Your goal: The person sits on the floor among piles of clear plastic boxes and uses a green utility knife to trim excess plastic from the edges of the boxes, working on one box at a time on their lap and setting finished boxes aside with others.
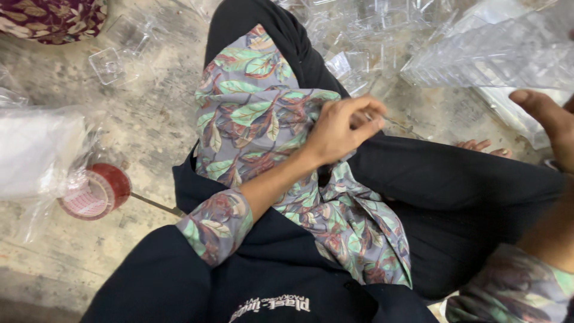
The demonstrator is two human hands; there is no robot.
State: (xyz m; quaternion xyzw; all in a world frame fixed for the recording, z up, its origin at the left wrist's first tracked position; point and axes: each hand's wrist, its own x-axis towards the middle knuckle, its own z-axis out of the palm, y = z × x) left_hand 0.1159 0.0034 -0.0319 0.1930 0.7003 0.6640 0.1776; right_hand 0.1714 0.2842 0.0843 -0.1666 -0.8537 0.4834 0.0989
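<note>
Landmark: the seated person's leaf-print scarf [263,125], draped over the lap.

1. Left of the scarf, on the concrete floor [149,119], lies a roll of red tape [95,191], touching a crumpled clear bag [36,149]. A clear square cup [113,63] lies further up, apart from both.
2. At the scarf's right edge, the left hand [338,128] has its fingers [365,110] closed in a pinch on a thin clear plastic strip [397,124], which runs out to the right over the dark trousers.
3. Right of the scarf, a stack of clear plastic trays [496,54] lies on the floor. The right hand [550,119] is just below the stack, thumb extended, holding nothing visible; whether its other fingers are curled cannot be told.

Handling note: the strip looks thin and hard to see. A pinch close to its end, kept taut and clear of the scarf folds, probably gives best control.
</note>
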